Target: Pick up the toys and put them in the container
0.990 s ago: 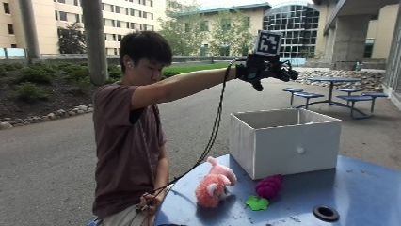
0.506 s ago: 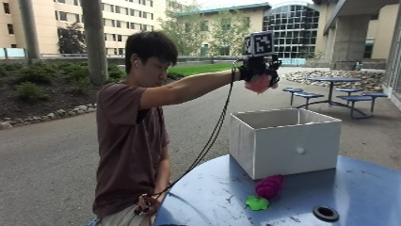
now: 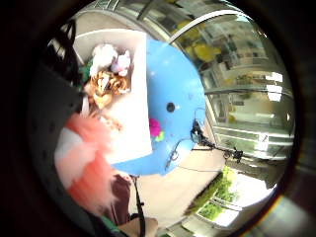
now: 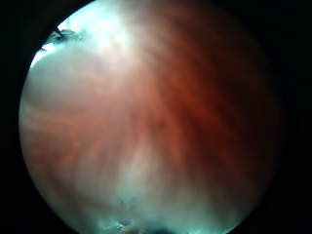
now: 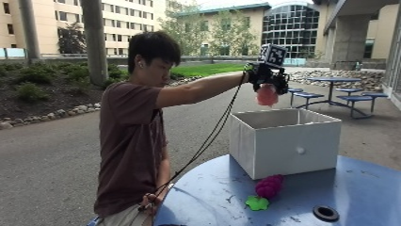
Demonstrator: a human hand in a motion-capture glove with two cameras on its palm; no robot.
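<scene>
In the outside view my gloved right hand (image 5: 268, 75) is raised at arm's length above the open white container (image 5: 285, 141) and grips a pink plush toy (image 5: 267, 95) that hangs over the box's opening. The pink plush (image 3: 84, 158) is close to the palm and its fur (image 4: 146, 126) fills the thumb side view. Several toys (image 3: 106, 74) lie inside the container (image 3: 136, 133). A magenta toy with a green leaf (image 5: 267, 188) lies on the blue table (image 5: 363, 188) in front of the box, also seen as the magenta toy (image 3: 155, 127) from above.
A black round hole (image 5: 325, 213) sits in the table top near the front edge, the same hole (image 3: 171, 106) in the palm view. The person stands at the table's left side; the bare left hand (image 5: 149, 201) hangs low by the table rim.
The pink plush lay on the table beside the magenta toy one second ago. It is now off the table, held in the raised hand over the box.
</scene>
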